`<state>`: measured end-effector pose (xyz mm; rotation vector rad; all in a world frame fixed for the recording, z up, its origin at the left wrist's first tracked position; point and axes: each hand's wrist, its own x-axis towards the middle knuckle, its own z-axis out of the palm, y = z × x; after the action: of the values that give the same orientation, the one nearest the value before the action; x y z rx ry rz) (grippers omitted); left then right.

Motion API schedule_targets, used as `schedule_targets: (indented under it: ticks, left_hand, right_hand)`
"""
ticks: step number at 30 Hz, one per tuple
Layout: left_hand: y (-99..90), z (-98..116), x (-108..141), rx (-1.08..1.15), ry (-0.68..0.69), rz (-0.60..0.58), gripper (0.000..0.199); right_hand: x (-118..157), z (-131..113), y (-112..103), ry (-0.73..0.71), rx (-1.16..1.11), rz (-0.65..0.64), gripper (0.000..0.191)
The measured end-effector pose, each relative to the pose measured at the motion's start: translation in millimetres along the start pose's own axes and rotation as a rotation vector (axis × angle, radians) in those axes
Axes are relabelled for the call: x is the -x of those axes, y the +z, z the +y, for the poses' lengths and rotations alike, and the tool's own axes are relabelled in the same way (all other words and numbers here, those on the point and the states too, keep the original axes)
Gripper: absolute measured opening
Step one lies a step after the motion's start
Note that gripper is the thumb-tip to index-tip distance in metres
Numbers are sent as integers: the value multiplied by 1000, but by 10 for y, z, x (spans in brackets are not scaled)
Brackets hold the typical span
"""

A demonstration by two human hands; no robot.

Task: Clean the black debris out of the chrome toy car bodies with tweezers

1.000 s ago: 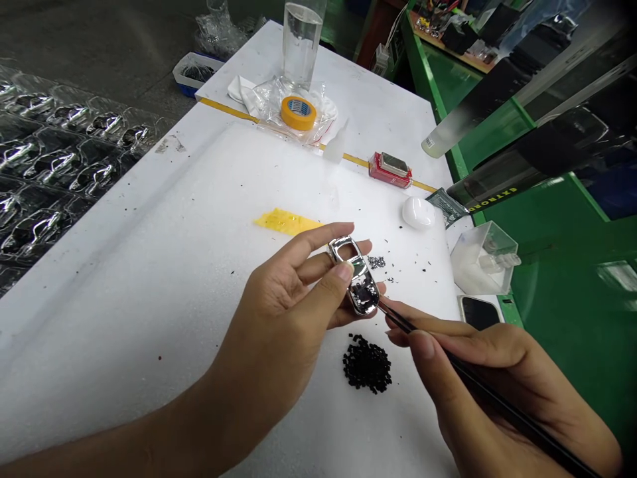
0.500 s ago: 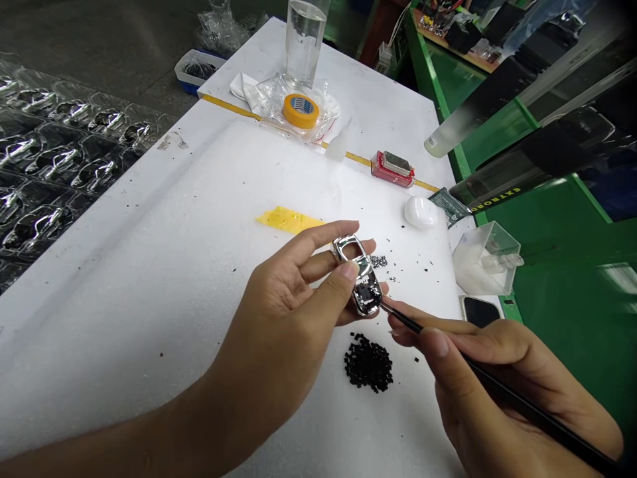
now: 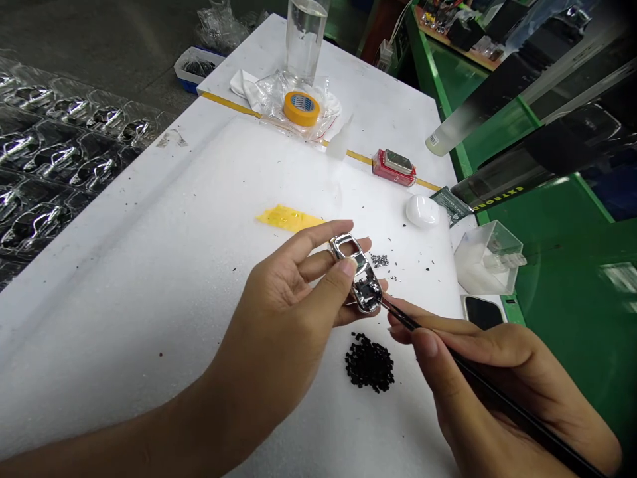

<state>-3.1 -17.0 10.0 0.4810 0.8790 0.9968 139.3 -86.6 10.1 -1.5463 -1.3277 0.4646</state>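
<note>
Light, stiff, slippery-looking chrome frame point(image 3: 365, 282), safest by its outer rim, pinched between the fingers point(image 3: 318, 242) of the left hand point(image 3: 283, 312) above the white foam sheet point(image 3: 149, 232) toward the right edge of the desk point(image 3: 378, 86), with the right hand point(image 3: 478, 372) closed around a thin black tool point(image 3: 423, 332), its tip at the frame.

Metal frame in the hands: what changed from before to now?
The black stick in the right hand moved a little up along the lower end of the shiny frame, and the frame tipped slightly. The left hand still holds it; nothing was let go. The black bits stayed piled on the white foam.
</note>
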Motion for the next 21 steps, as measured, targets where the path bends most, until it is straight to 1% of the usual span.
schedule_targets:
  ticks: [4, 7, 10, 13, 15, 18, 21]
  left_hand:
    - [8, -8, -7, 0, 5, -9, 28]
    - [5, -10, -13, -1, 4, 10, 27]
    - [3, -5, -11, 17, -4, 23, 26]
    - [1, 1, -9, 41, -13, 17, 27]
    - [-3, 0, -8, 43, -11, 20, 27]
    - [-11, -6, -4, 36, -1, 16, 28]
    - [-10, -12, 2, 26, 18, -14, 27]
  right_hand:
    - [0, 0, -5, -3, 7, 16, 14]
    - [4, 11, -16, -20, -2, 4, 15]
    - [18, 21, -30, -27, -26, 22, 17]
    - [48, 42, -43, -8, -44, -29, 17]
    - [69, 57, -44, -26, -53, -61, 19]
    - [78, 66, -38, -65, -58, -59, 21]
    - [60, 57, -36, -47, -29, -49, 20]
